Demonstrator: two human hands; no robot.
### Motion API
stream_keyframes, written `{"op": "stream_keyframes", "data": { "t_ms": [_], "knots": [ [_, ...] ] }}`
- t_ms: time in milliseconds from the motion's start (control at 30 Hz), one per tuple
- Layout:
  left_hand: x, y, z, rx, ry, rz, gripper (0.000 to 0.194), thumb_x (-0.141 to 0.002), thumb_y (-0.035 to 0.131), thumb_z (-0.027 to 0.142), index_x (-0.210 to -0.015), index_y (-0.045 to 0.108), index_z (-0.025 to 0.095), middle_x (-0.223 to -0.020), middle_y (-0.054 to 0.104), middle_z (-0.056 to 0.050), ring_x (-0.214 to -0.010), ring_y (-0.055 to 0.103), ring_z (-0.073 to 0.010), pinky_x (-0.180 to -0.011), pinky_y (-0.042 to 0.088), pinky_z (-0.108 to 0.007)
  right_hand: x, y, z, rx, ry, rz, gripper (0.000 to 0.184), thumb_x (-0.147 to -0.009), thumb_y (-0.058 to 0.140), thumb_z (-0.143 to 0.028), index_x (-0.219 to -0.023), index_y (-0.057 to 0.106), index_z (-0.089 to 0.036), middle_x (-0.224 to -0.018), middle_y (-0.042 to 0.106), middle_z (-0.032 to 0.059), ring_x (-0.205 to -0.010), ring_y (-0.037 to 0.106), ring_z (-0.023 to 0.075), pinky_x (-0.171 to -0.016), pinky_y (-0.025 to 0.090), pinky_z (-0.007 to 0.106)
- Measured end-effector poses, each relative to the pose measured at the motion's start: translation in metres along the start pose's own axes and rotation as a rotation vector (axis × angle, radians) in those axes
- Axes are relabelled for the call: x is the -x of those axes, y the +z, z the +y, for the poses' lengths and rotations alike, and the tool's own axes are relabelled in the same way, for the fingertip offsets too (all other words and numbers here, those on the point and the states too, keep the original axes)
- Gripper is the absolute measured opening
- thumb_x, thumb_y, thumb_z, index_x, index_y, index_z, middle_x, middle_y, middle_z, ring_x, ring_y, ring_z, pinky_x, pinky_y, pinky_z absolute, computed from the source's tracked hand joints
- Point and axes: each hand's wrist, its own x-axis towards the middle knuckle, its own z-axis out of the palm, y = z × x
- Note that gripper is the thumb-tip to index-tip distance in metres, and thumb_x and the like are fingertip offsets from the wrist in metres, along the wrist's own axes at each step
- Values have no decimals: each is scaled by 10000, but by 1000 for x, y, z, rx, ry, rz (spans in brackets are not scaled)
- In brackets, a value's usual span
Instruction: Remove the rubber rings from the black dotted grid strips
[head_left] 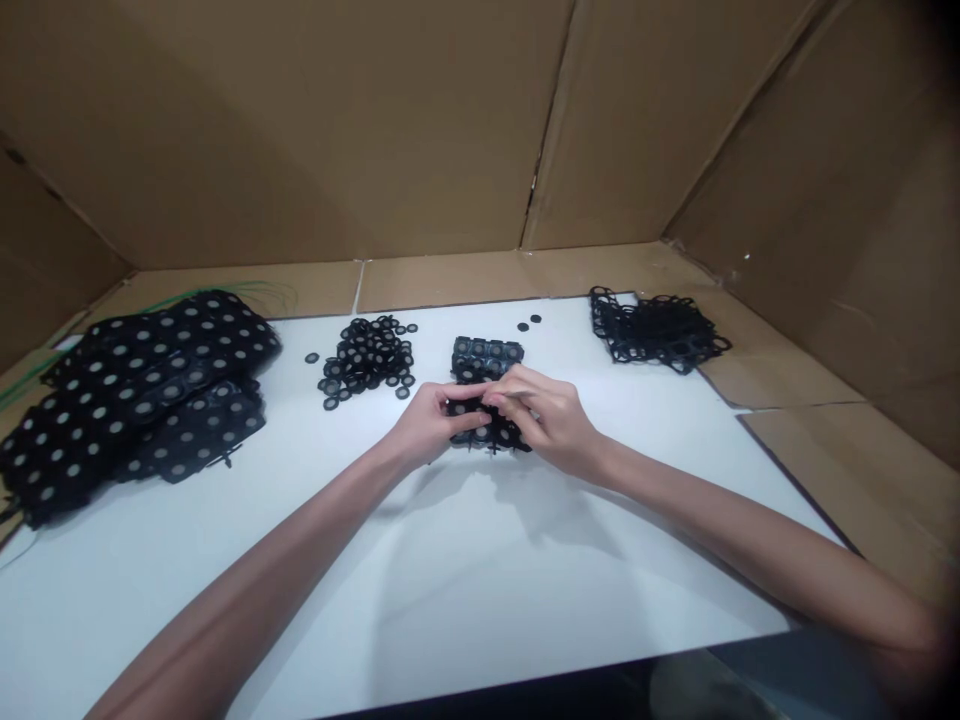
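Note:
A small black sheet with rows of round grey-centred pieces (487, 352) lies on the white table in front of me. My left hand (439, 418) grips its left side, with forefinger and thumb stretched over the sheet. My right hand (551, 415) is closed in a pinch over the sheet's middle, its fingertips close to the left forefinger. Between those fingers sits a thin, light, pen-like tool (519, 393); its exact kind is too small to tell. Both hands hide much of the sheet's middle.
Large black sheets with grey dots (172, 385) are piled at the left. A heap of loose black rings with grey centres (367, 355) lies left of centre. Two small black discs (529, 323) lie behind the sheet. Black cut-out frames (656, 332) are heaped at the right. Cardboard walls (337, 130) surround the table.

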Motion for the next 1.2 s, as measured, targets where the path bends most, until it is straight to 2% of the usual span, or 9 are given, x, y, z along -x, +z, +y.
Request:
{"op": "stream_keyframes", "data": {
  "t_ms": [367, 500, 600, 700, 767, 933, 1000, 1067, 1200],
  "knots": [
    [-1, 1, 3, -20, -24, 5, 436, -641, 660, 245, -1071, 607, 196, -1091, 624, -50, -1034, 546, -228, -921, 377, -342, 4, 5, 4, 46, 7, -66, 180, -851, 390, -141, -798, 562, -152, -740, 563, 53, -673, 525, 109, -610, 470, 245],
    [-2, -2, 2, -93, 21, 34, 506, -624, 665, 208, -1122, 571, 195, -1145, 590, -50, -1080, 513, -243, -949, 351, -351, -1, -7, 0, -19, 73, 31, 177, -851, 404, -157, -807, 575, -155, -733, 573, 43, -663, 533, 106, -600, 470, 244],
    [-3, -6, -1, -127, -14, 81, 497, -634, 647, 191, -1125, 570, 199, -1136, 598, -54, -1034, 542, -243, -898, 397, -353, -11, -26, -9, 0, 163, 191, 224, -863, 388, -192, -748, 579, -174, -681, 567, 21, -612, 531, 104, -585, 456, 252],
    [-3, -8, -3, -110, -59, 94, 523, -630, 648, 186, -1145, 554, 190, -1090, 625, -65, -962, 577, -232, -841, 436, -360, -21, -45, -17, 99, 187, 326, 261, -869, 381, -243, -690, 559, -180, -725, 581, 30, -691, 558, 121, -665, 442, 272],
    [-3, -8, -2, -106, -51, 96, 539, -625, 655, 192, -1153, 546, 192, -1074, 633, -64, -946, 580, -224, -839, 438, -362, -25, -52, -16, 171, 256, 261, 276, -869, 371, -272, -679, 545, -175, -790, 592, 44, -743, 565, 131, -701, 427, 272],
    [-2, -5, 3, -73, 6, 135, 570, -605, 691, 250, -1154, 547, 195, -1085, 626, -60, -974, 558, -230, -847, 435, -349, -24, -45, 3, 226, 691, -177, 350, -856, 331, -373, -659, 534, -168, -634, 576, 23, -600, 528, 131, -598, 382, 253],
    [-2, -3, 4, -42, 14, 143, 550, -603, 697, 264, -1131, 567, 185, -1060, 637, -64, -954, 565, -228, -833, 443, -343, -21, -40, 9, 203, 812, -264, 361, -792, 412, -476, -656, 543, -168, -612, 570, 18, -582, 517, 135, -564, 367, 248],
    [-2, -1, 5, -9, -5, 146, 519, -611, 692, 274, -1109, 585, 174, -1005, 658, -70, -900, 586, -223, -798, 461, -345, -18, -37, 13, 185, 864, -251, 353, -689, 530, -522, -677, 547, -170, -624, 572, 13, -579, 510, 134, -547, 360, 243],
    [1, 0, 5, 72, -36, 105, 512, -626, 683, 266, -1119, 576, 180, -1055, 638, -78, -927, 584, -219, -822, 454, -345, -16, -35, 24, -10, 870, -100, 277, -618, 632, -402, -722, 511, -176, -626, 572, -8, -567, 512, 112, -568, 380, 237]
  ]
}}
